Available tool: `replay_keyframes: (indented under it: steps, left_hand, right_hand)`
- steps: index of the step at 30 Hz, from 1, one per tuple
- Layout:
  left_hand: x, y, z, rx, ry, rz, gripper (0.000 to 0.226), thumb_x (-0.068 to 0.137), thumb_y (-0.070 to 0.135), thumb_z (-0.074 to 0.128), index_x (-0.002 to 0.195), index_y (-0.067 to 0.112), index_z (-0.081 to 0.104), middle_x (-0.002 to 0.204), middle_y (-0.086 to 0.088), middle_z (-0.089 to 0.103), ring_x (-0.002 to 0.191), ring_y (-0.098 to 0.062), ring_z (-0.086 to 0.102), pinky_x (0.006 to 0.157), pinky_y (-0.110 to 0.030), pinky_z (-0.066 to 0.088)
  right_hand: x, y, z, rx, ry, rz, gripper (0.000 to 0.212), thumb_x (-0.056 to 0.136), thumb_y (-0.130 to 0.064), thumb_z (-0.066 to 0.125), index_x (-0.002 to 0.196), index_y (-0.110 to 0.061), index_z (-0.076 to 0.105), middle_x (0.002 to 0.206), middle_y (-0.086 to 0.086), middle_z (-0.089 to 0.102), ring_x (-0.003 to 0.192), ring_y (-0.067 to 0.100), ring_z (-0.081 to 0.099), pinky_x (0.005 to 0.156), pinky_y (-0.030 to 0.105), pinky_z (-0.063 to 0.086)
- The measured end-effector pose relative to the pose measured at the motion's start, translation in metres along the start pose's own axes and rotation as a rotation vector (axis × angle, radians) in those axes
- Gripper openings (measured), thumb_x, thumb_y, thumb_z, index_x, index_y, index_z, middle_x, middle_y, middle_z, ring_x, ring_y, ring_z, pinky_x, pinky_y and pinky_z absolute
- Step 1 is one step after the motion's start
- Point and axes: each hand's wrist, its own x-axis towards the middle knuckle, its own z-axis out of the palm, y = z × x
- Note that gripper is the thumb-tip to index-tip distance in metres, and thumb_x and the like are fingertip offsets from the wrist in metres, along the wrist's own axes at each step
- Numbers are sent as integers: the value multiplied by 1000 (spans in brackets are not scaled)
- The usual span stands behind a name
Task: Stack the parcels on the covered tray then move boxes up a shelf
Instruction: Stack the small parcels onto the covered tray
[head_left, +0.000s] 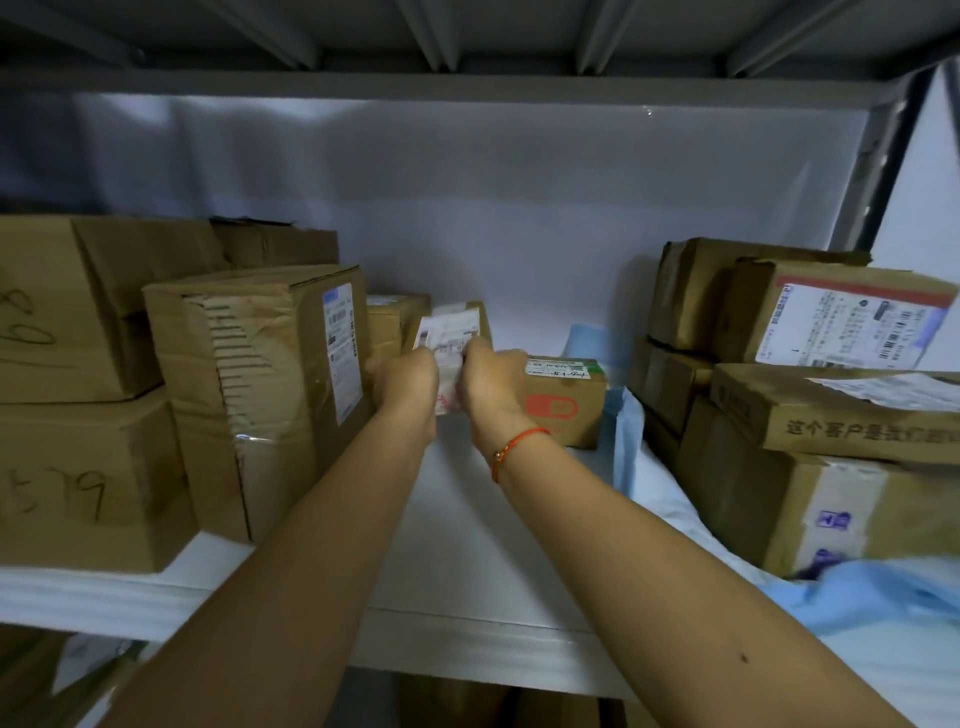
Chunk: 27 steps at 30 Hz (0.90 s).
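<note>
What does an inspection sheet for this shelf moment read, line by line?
Surface: white shelf board, blue cover sheet along its right part.
Job's things: small labelled parcel held at the back; box with red mark beside it, on the shelf.
Clutter: cardboard boxes stacked left and right.
Grippers: left hand and right hand both grip the parcel; red string bracelet on right wrist.
Cables: nothing seen.
Surroundings: pale back wall, grey metal shelf above.

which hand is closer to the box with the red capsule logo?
Right. The right hand touches or overlaps the capsule box's left edge; the left hand is further left, across the held parcel.
</note>
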Motion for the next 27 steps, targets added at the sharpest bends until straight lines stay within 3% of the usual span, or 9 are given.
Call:
replay_keyframes:
  steps: [4, 8, 10, 14, 16, 19, 21, 24, 27]
  left_hand:
    - [-29, 15, 6, -156, -99, -7, 23, 91, 14, 54, 114, 9, 51, 91, -5, 68, 67, -16, 65, 59, -29, 55]
    - [-48, 25, 13, -403, -236, -27, 36, 88, 18, 60, 124, 9, 58, 109, -10, 72, 82, -18, 73, 72, -32, 61]
    - [-59, 30, 20, -469, -275, -28, 32, 90, 19, 60, 120, 10, 61, 107, -10, 73, 87, -19, 74, 80, -36, 60]
    - [-77, 43, 33, -547, -368, -51, 32, 92, 23, 60, 120, 8, 64, 108, -11, 73, 88, -20, 74, 77, -34, 61]
    - [-83, 47, 39, -545, -388, -50, 36, 91, 24, 60, 123, 7, 62, 113, -12, 71, 98, -23, 71, 80, -36, 60]
    - [-91, 50, 49, -499, -386, -45, 36, 90, 26, 62, 121, 9, 63, 111, -10, 72, 94, -22, 71, 73, -34, 60]
    - [-97, 50, 57, -449, -420, -30, 35, 91, 29, 61, 120, 10, 65, 110, -9, 72, 94, -22, 70, 82, -37, 59]
    - [-110, 48, 73, -332, -498, -19, 28, 93, 35, 56, 110, 16, 68, 103, -4, 73, 86, -18, 69, 90, -39, 53]
    - [-116, 43, 91, -277, -532, -15, 30, 91, 38, 59, 109, 17, 69, 100, -3, 74, 78, -15, 68, 72, -32, 58]
  right_hand:
    - [-25, -27, -26, 73, 7, -87, 56, 82, -34, 61, 130, -11, 42, 118, 6, 39, 101, 28, 54, 93, 41, 50]
    - [-43, -45, -49, 145, 29, -229, 67, 84, -32, 62, 141, -13, 32, 137, 9, 35, 109, 22, 49, 95, 35, 45]
    - [-51, -54, -62, 151, 4, -288, 68, 85, -31, 62, 142, -15, 30, 136, 7, 35, 103, 16, 45, 90, 30, 44]
    - [-61, -67, -90, 68, 33, -422, 65, 82, -37, 65, 137, -20, 35, 123, 1, 39, 102, 16, 48, 95, 33, 45]
    - [-60, -74, -108, 37, 74, -457, 65, 84, -38, 63, 139, -19, 34, 121, -1, 37, 102, 15, 45, 92, 30, 40]
    - [-55, -85, -140, 22, 159, -480, 66, 87, -38, 58, 144, -20, 29, 135, 4, 35, 109, 18, 46, 93, 32, 38]
    - [-49, -92, -162, -8, 229, -492, 67, 88, -38, 57, 145, -20, 27, 140, 6, 34, 112, 20, 46, 92, 30, 37]
    - [-39, -98, -194, -61, 315, -523, 71, 87, -41, 57, 147, -21, 25, 143, 7, 33, 123, 26, 45, 102, 38, 39]
    - [-30, -99, -220, -97, 339, -555, 73, 87, -45, 58, 148, -24, 23, 146, 5, 32, 127, 23, 42, 107, 43, 38]
